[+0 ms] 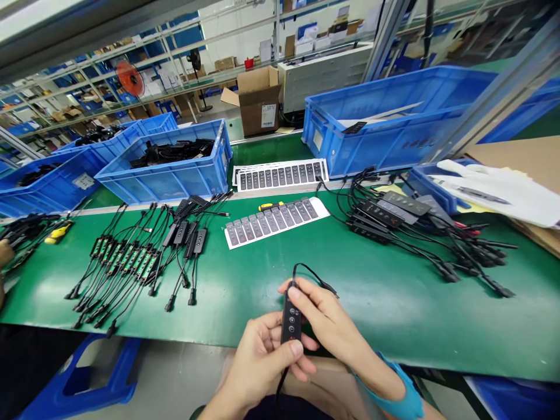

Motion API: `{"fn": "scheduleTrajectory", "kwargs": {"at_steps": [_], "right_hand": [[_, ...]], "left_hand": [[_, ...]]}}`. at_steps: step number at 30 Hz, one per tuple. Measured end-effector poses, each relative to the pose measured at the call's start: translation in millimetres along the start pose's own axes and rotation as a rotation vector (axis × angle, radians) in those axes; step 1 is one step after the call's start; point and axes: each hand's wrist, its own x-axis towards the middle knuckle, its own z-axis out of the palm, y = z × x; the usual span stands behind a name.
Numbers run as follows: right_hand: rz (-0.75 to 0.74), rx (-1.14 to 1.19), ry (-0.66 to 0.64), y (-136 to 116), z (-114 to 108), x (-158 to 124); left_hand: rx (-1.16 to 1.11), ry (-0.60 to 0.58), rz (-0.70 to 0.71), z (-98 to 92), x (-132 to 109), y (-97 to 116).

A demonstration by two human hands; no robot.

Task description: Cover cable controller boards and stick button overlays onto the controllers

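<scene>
A slim black inline controller (291,319) with buttons printed on its face and a cable at each end is held upright over the table's front edge. My left hand (262,356) grips its lower end, thumb on the face. Around the upper end closes my right hand (321,312), its thumb pressing near the top. Beyond them lies a sheet of grey label stickers (271,221), with a yellow-handled tool (271,206) partly hidden behind it. Several finished-looking controllers with cables (380,216) are piled to the right. On the left, green circuit boards with cables (126,259) lie in a row.
Black-cased controllers (188,236) lie beside the boards. More label sheets (280,175) rest at the back, between a blue bin of black parts (166,169) and a larger blue bin (376,140). Papers (494,189) sit at right. Another person's hand (5,254) shows at far left.
</scene>
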Motion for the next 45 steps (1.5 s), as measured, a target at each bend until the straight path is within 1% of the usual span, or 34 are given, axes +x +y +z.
{"fn": "scheduleTrajectory", "kwargs": {"at_steps": [2, 4, 7, 11, 14, 16, 18, 19, 20, 21, 23, 24, 26, 27, 29, 30, 32, 33, 35, 38, 40, 42, 45], "right_hand": [[-0.01, -0.018, 0.028, -1.1, -1.7, -0.7], [-0.033, -0.051, 0.01, -2.2, -3.1, -3.0], [-0.104, -0.177, -0.007, -0.6, -2.2, -6.8], [-0.156, -0.308, 0.085, 3.4, 3.6, -9.4], [-0.219, -0.396, 0.157, -1.6, 2.8, -9.1], [-0.266, -0.414, 0.155, -11.7, -6.9, -6.3], [-0.298, -0.411, 0.172, -27.5, -27.9, -0.4], [-0.308, -0.427, 0.207, -37.1, -43.1, 3.9], [-0.321, -0.464, 0.267, -47.2, -61.0, 9.1], [-0.333, -0.533, 0.347, -57.2, -81.1, 15.3], [-0.385, -0.73, 0.482, -74.0, -124.2, 30.3], [-0.406, -0.85, 0.531, -79.5, -145.3, 38.7], [-0.42, -1.087, 0.581, -82.2, -182.4, 56.1], [-0.384, -1.195, 0.571, -79.2, -197.1, 64.4], [-0.231, -1.362, 0.52, -66.4, -217.1, 79.9], [-0.143, -1.41, 0.491, -57.8, -222.1, 87.0], [-0.023, -1.442, 0.461, -40.4, -222.2, 101.2], [-0.007, -1.434, 0.452, -32.7, -217.6, 108.7], [-0.054, -1.387, 0.421, -20.4, -200.9, 126.1], [-0.158, -1.267, 0.308, -6.4, -166.3, 156.8], [-0.195, -1.171, 0.256, 2.9, -145.2, 176.1], [-0.206, -1.075, 0.256, 12.2, -130.7, 189.5], [-0.222, -0.901, 0.308, 22.8, -124.6, 194.5]], "left_hand": [[-0.03, 0.019, -0.003, 0.3, -0.2, -1.2], [-0.056, 0.039, 0.008, -0.1, 0.9, -3.9], [-0.073, 0.049, 0.036, -1.6, 5.3, -10.9], [-0.057, 0.069, 0.089, -1.8, 12.3, -19.6], [0.009, 0.082, 0.093, -0.3, 15.4, -17.2], [0.11, 0.017, 0.107, -1.6, 16.4, -8.4], [0.302, -0.085, 0.162, -7.7, 18.3, 5.8], [0.453, -0.111, 0.204, -13.0, 20.3, 14.0], [0.637, -0.108, 0.251, -20.0, 23.5, 22.2], [0.842, -0.073, 0.298, -28.3, 28.1, 30.1], [1.242, 0.044, 0.377, -47.6, 41.5, 43.0], [1.399, 0.105, 0.409, -57.7, 49.9, 47.8], [1.619, 0.196, 0.452, -76.5, 67.8, 54.5], [1.694, 0.22, 0.467, -84.4, 76.2, 56.8], [1.802, 0.219, 0.484, -96.5, 90.2, 60.6], [1.839, 0.206, 0.486, -100.8, 95.3, 62.5], [1.887, 0.186, 0.49, -107.5, 102.3, 66.4], [1.9, 0.185, 0.499, -110.4, 104.5, 68.3], [1.908, 0.203, 0.538, -116.4, 107.6, 71.6], [1.908, 0.237, 0.603, -125.4, 110.8, 73.9], [1.919, 0.252, 0.614, -130.3, 112.2, 73.3], [1.94, 0.259, 0.613, -133.3, 112.9, 71.8], [1.967, 0.263, 0.625, -133.0, 112.3, 69.6]]}}
